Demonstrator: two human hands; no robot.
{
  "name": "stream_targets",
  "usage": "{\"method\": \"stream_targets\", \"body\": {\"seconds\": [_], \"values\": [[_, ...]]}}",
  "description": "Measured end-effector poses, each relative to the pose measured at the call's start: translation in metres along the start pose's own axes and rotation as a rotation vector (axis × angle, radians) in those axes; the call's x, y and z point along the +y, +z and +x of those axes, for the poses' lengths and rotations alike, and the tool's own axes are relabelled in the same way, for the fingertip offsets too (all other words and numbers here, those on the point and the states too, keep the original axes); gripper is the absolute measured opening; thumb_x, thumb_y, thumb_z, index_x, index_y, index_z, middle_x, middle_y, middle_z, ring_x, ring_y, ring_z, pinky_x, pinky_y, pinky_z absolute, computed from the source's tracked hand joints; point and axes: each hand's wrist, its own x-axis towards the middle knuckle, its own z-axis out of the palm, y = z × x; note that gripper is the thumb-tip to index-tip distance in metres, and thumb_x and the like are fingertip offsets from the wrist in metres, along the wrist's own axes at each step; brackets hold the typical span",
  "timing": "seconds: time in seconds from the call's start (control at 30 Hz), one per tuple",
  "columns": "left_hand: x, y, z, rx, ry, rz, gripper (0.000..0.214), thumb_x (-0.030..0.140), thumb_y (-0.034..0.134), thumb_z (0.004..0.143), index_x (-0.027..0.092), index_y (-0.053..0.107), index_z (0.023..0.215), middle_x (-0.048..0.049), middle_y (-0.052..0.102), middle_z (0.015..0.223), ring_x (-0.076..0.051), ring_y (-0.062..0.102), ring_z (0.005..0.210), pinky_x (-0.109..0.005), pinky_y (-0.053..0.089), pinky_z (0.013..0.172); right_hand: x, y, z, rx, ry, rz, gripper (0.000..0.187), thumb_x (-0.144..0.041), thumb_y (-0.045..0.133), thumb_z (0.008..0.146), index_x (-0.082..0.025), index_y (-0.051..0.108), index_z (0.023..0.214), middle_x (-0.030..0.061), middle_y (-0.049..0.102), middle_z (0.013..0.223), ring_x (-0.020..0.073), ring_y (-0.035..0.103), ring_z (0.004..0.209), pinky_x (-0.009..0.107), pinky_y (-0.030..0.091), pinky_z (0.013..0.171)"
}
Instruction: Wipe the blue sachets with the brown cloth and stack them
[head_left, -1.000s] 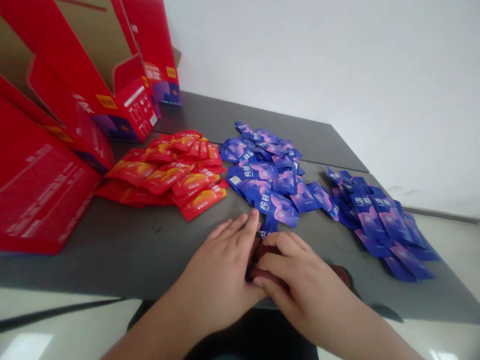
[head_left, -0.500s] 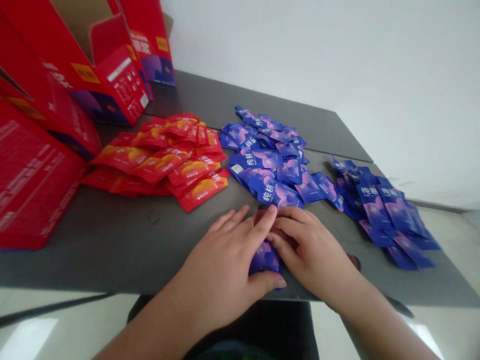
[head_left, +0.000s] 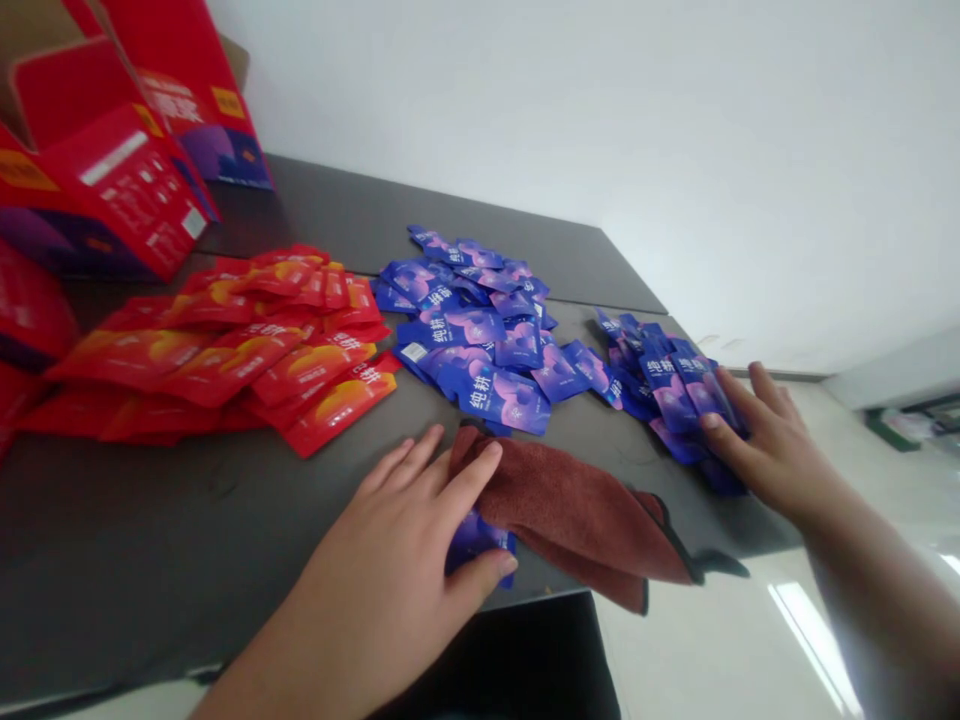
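Observation:
My left hand lies on the dark table near its front edge, fingers stretched over a blue packet that it pins between thumb and fingers, touching a reddish-brown cloth. My right hand reaches to the right pile of blue packets, its fingers spread flat on the packets at that pile's near edge. A larger heap of blue packets lies in the middle, beyond the cloth.
A heap of red packets covers the left part of the table. Red cardboard boxes stand open at the back left. A white wall rises behind the table, and pale floor shows to the right.
My right hand has left the packet under my left hand and moved right onto the right blue pile. The cloth now lies uncovered. The view has swung right.

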Motion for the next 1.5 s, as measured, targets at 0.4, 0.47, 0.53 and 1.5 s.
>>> {"method": "stream_targets", "body": {"seconds": [0.4,0.47,0.53,1.5], "values": [[-0.001,0.003,0.000,0.034,0.015,0.031,0.081,0.055,0.072,0.098,0.026,0.043,0.168,-0.0146,0.052,0.168,-0.042,0.052,0.154,-0.068,0.049,0.120,-0.001,0.012,0.023,-0.096,-0.014,0.132,0.099,-0.079,0.046,0.100,-0.015,0.034,0.175,0.0202,0.042,0.175,0.0460,0.042,0.159,0.063,0.033,0.132],[-0.001,0.003,0.001,0.030,0.015,0.027,0.080,0.054,0.071,0.098,0.026,0.043,0.168,-0.0143,0.052,0.168,-0.042,0.052,0.154,-0.068,0.048,0.121,-0.004,0.014,0.028,-0.096,-0.014,0.120,0.098,-0.079,0.046,0.100,-0.016,0.034,0.175,0.0202,0.042,0.174,0.0451,0.042,0.160,0.063,0.034,0.132],[-0.001,0.003,0.001,0.027,0.014,0.024,0.080,0.055,0.071,0.099,0.026,0.043,0.168,-0.0142,0.052,0.168,-0.042,0.051,0.154,-0.067,0.047,0.121,-0.010,0.016,0.033,-0.103,-0.014,0.109,0.099,-0.079,0.046,0.101,-0.014,0.033,0.175,0.0214,0.041,0.175,0.0439,0.041,0.161,0.061,0.033,0.133],[0.001,-0.002,0.002,-0.024,-0.006,0.013,0.076,0.057,0.065,0.103,0.025,0.043,0.169,-0.0135,0.048,0.171,-0.041,0.047,0.157,-0.066,0.042,0.126,-0.049,0.018,-0.009,0.031,-0.055,0.032,0.099,-0.073,0.058,0.100,-0.022,0.022,0.177,0.0249,0.016,0.183,0.0564,0.009,0.167,0.088,0.017,0.123]]}}
